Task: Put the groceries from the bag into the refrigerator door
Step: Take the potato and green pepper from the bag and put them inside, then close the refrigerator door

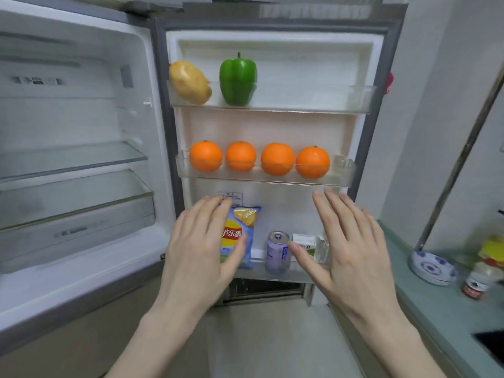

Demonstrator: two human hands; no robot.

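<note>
The refrigerator door stands open in front of me. Its top shelf holds a potato and a green bell pepper. Several oranges line the middle shelf. On the bottom shelf stand a blue chip bag, a purple can and a small white carton. My left hand hovers flat with fingers apart in front of the chip bag, holding nothing. My right hand is spread flat beside the can and carton, also holding nothing. No bag is in view.
The refrigerator's inner compartment with glass shelves lies to the left. A green counter on the right carries a blue-and-white bowl, a jar and a slanted pole. The floor lies below my arms.
</note>
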